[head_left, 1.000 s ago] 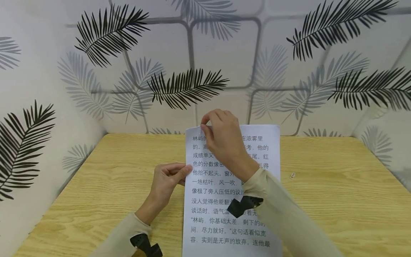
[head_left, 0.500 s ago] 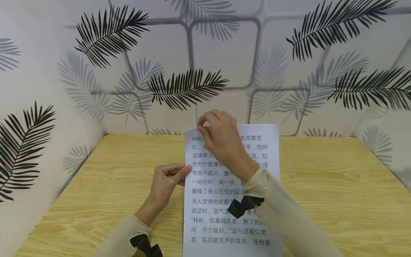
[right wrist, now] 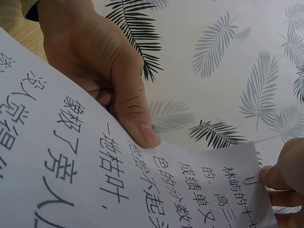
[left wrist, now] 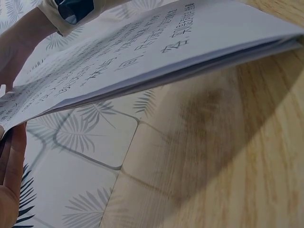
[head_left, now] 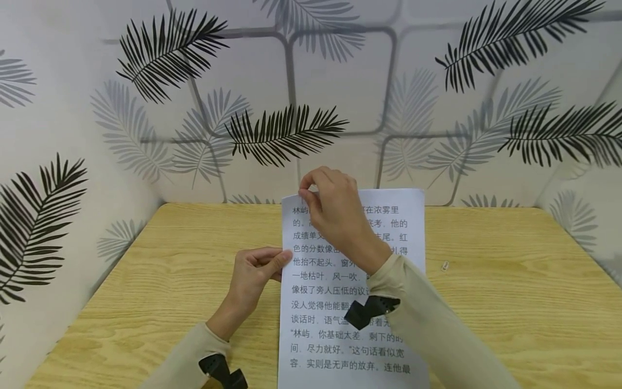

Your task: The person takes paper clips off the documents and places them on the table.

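Note:
A stack of printed paper sheets (head_left: 335,335) is held up, its layered edges showing in the left wrist view. My left hand (head_left: 255,275) grips the stack's left edge, with the thumb (right wrist: 148,135) on the printed face and the fingers (left wrist: 14,156) behind it. At the top edge, near the left corner, my right hand (head_left: 337,208) pinches with thumb and forefinger. A paper clip (right wrist: 250,180) sits over the top edge there, right at the right thumb's tip. The right hand covers part of the top lines of text.
One small paper clip (head_left: 445,266) lies on the wood-grain table (head_left: 510,302), right of the sheets. Behind the table stands a wall (head_left: 335,81) with a leaf pattern. A black strap device (head_left: 371,310) is on each wrist.
My right hand has shifted slightly left along the top edge of the sheets. The left hand keeps its grip on the left edge.

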Available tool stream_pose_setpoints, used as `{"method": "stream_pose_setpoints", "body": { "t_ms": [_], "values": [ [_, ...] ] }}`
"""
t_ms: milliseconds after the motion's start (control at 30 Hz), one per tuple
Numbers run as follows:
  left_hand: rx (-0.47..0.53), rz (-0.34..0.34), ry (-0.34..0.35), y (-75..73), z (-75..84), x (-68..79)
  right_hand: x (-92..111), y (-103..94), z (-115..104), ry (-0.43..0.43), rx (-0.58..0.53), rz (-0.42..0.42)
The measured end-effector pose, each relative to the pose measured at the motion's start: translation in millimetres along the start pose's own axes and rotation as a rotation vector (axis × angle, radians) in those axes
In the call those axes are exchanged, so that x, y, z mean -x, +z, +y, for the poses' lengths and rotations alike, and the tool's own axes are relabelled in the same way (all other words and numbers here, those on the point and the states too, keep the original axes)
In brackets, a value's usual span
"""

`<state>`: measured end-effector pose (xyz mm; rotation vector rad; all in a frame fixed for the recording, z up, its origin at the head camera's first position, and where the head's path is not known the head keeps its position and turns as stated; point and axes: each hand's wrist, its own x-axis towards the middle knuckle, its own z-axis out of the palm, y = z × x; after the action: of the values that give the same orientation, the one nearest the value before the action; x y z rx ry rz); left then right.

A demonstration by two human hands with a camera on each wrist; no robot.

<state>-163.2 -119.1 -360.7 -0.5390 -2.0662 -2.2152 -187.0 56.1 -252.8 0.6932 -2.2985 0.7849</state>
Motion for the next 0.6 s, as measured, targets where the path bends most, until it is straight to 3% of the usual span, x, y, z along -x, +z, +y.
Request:
{"method": "stream_pose_setpoints", "body": {
  "t_ms": [267, 600],
  "values": [
    [-0.006, 0.003, 0.016, -0.4, -1.6, 0.1, -0.9, 0.5, -1.0, 0.048, 0.070, -0.033],
    [0.007, -0.009, 0.021, 0.8, -1.3, 1.5, -1.7, 1.6, -4.0, 0.122, 0.038, -0.078]
  ]
}}
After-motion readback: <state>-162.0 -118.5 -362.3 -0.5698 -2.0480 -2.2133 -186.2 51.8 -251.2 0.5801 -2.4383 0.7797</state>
